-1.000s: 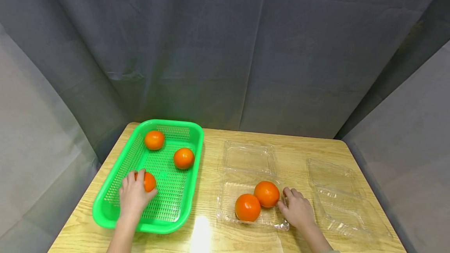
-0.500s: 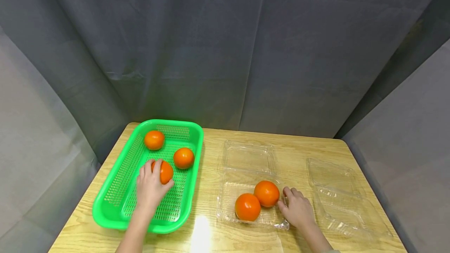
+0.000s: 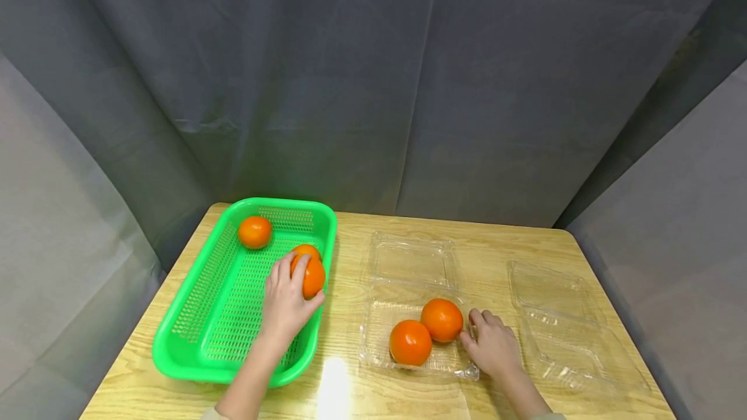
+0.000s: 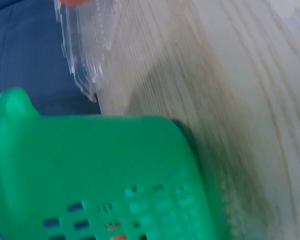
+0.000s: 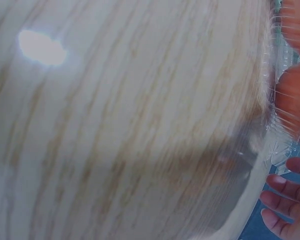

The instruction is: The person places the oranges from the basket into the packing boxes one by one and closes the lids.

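**Orange fruit held in the left hand, over the green basket**

So, one orange fruit [image 3: 314, 277] is being gripped by the left hand [image 3: 287, 303], with the fingers curled round it and opened about as wide as the fruit itself. It's held at the right side of the green basket [image 3: 162, 355]; how high can't really be told. A second fruit [image 3: 306, 250] is partly hidden right behind it, and whether the two touch can't be made out. Another fruit [image 3: 255, 233] is seen in the basket's far left corner.

Over to the right, two more fruits, a nearer one [image 3: 411, 343] and a farther one [image 3: 441, 320], are held side by side in an opened clear container [image 3: 379, 336]. The right hand [image 3: 495, 345] is placed just beside its right edge, fingers loosely bent and slightly spread, no fruit gripped; contact with the rim can't be confirmed. A second clear container [image 3: 560, 342] is set farther right on the bench [image 3: 484, 251].
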Motion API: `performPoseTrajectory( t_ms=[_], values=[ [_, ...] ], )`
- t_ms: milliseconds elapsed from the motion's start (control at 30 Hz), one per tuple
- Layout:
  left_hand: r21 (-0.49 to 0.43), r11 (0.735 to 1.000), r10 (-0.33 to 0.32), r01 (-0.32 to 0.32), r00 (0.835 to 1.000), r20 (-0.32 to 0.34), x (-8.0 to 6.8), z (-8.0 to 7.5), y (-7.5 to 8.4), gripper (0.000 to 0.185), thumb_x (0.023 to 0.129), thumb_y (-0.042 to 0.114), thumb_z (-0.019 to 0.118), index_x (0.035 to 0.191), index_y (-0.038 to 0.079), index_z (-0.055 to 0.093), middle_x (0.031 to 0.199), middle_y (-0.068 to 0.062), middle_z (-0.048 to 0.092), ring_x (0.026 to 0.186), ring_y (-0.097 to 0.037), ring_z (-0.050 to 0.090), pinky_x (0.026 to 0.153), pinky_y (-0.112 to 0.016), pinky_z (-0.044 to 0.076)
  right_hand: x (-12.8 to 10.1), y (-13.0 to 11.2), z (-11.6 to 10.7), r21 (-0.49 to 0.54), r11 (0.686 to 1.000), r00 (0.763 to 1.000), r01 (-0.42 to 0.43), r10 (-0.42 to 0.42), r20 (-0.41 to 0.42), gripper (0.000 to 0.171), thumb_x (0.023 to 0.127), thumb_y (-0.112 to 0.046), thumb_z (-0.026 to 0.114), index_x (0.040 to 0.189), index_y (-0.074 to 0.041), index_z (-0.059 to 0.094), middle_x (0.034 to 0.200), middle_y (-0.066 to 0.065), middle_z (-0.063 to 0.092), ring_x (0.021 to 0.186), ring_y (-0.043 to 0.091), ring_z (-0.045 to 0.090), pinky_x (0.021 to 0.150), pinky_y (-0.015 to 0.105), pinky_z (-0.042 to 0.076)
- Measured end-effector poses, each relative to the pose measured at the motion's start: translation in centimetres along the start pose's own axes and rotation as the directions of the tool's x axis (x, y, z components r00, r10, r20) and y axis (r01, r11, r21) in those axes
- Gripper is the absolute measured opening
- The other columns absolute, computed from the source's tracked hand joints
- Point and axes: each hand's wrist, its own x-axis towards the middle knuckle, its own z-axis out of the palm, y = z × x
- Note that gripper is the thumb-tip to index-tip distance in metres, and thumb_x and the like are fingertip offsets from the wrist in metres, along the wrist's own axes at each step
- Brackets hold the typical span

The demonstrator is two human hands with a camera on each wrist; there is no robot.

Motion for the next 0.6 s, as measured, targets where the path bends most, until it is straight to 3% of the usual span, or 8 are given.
performPoseTrajectory(
  t_ms=[233, 600],
  values=[
    [-0.004, 0.996, 0.084, -0.084, 0.996, 0.006, 0.6, 1.0, 1.5, 0.064, 0.058, 0.02, 0.076, 0.117, 0.008, 0.055, 0.119, -0.017, 0.048, 0.11, -0.036, 0.045, 0.081, -0.053, 0.044, 0.0, 0.0, 0.0, -0.002, 1.0, 1.0, 0.005, -0.006, -0.01, 0.026, 0.077, -0.033, 0.062, 0.09, -0.013, 0.052, 0.08, 0.003, 0.049, 0.073, 0.023, 0.051, 0.055, 0.037, 0.039],
    [-0.02, 0.982, 0.188, -0.187, 0.98, 0.071, 0.8, 3.1, 4.1, 0.063, 0.059, 0.024, 0.076, 0.117, 0.01, 0.053, 0.121, -0.017, 0.048, 0.111, -0.034, 0.044, 0.087, -0.051, 0.042, 0.0, 0.0, 0.1, -0.011, 1.0, 1.0, 0.009, -0.009, -0.009, 0.027, 0.077, -0.033, 0.063, 0.091, -0.013, 0.052, 0.081, 0.003, 0.05, 0.074, 0.024, 0.052, 0.056, 0.038, 0.041]
  ],
)
